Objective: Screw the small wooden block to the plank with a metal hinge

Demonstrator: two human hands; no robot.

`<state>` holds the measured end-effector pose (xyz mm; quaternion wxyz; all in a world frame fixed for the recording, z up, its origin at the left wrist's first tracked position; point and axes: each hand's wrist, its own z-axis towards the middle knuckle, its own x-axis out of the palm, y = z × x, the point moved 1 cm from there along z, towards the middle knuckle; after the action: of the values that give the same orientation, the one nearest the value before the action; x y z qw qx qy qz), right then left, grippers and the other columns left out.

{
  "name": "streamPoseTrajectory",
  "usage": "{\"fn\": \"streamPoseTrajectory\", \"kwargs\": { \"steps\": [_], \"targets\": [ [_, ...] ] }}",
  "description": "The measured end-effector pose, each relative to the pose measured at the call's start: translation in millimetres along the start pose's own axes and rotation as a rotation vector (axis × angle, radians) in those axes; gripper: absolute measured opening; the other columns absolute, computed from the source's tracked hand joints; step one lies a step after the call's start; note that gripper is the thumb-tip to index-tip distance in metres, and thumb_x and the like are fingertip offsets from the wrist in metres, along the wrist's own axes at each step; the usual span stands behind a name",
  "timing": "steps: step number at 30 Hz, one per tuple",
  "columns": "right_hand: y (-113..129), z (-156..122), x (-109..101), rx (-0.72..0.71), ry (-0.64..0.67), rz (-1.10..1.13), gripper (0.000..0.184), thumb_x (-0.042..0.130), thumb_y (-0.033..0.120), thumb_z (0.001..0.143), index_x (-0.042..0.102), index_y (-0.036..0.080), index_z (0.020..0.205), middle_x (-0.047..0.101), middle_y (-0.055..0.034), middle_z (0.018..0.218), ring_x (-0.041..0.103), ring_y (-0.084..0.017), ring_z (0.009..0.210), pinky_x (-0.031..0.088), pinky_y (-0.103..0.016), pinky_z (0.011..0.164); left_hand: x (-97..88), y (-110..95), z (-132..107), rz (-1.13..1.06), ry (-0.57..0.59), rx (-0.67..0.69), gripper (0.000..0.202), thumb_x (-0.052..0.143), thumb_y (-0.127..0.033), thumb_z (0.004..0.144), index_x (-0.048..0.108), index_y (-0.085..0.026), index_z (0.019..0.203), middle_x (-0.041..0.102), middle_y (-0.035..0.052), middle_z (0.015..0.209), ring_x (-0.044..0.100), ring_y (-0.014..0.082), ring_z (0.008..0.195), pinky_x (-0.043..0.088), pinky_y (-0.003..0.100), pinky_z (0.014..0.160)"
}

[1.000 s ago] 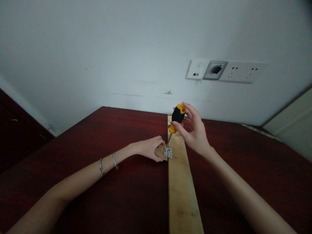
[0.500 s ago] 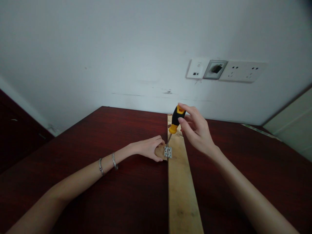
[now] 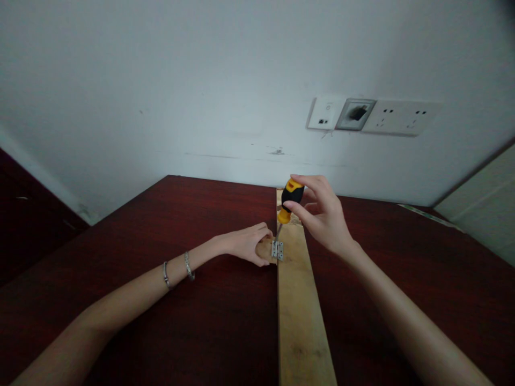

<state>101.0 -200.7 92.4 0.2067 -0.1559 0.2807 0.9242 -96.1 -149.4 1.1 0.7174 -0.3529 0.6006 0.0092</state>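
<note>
My right hand (image 3: 325,214) grips a yellow and black screwdriver (image 3: 292,195) by its handle, thumb and fingers around it. Its shaft slants down to the left, and the tip meets the upper left part of a metal hinge (image 3: 277,250). One leaf of that hinge lies on a long wooden board (image 3: 300,300), the other on a small wood block (image 3: 264,249) butted against the board's left edge. My left hand (image 3: 250,244) is closed around the block, thumb on the near side and fingers on the far side. Screws in the hinge are too small to make out.
The dark red table (image 3: 193,321) reaches back to a white wall (image 3: 201,80). Wall sockets (image 3: 396,118) sit at the upper right. A thin patterned strip (image 3: 430,217) lies along the table's far right edge.
My right hand has turned the screwdriver a little, and its handle has tipped slightly left and lower. My left hand stays in place on the wood block.
</note>
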Motion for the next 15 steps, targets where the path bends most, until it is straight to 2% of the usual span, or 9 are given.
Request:
{"fn": "streamPoseTrajectory", "kwargs": {
  "steps": [7, 11, 15],
  "targets": [
    [-1.8, -1.8, -5.8, -0.014, 0.073, 0.042, 0.043, 0.051, 0.025, 0.093, 0.052, 0.032, 0.135, 0.06, -0.0063, 0.122, 0.061, -0.017, 0.088, 0.057, -0.025, 0.056, -0.8, -0.6, -1.1, -0.015, 0.001, -0.006, 0.06, 0.079, -0.039, 0.065, 0.051, -0.016, 0.113, 0.05, 0.0073, 0.112, 0.053, 0.0212, 0.104, 0.045, 0.033, 0.094],
    [-3.5, -2.0, -5.1, -0.035, 0.034, 0.002, 0.048, 0.058, 0.027, 0.09, 0.05, 0.033, 0.136, 0.062, -0.0049, 0.117, 0.061, -0.017, 0.088, 0.056, -0.024, 0.055, -0.2, 0.2, -1.3, -0.011, -0.001, -0.002, 0.059, 0.078, -0.04, 0.066, 0.051, -0.015, 0.113, 0.05, 0.0081, 0.113, 0.052, 0.0211, 0.103, 0.045, 0.034, 0.093],
    [0.2, 0.5, -2.9, -0.06, -0.018, -0.01, 0.041, 0.067, 0.027, 0.084, 0.058, 0.032, 0.125, 0.063, -0.0042, 0.109, 0.06, -0.017, 0.09, 0.054, -0.022, 0.052, 0.5, 1.3, -0.9, -0.01, -0.01, 0.012, 0.058, 0.078, -0.039, 0.067, 0.052, -0.016, 0.113, 0.049, 0.007, 0.11, 0.052, 0.0206, 0.101, 0.045, 0.034, 0.093]
  ]
}}
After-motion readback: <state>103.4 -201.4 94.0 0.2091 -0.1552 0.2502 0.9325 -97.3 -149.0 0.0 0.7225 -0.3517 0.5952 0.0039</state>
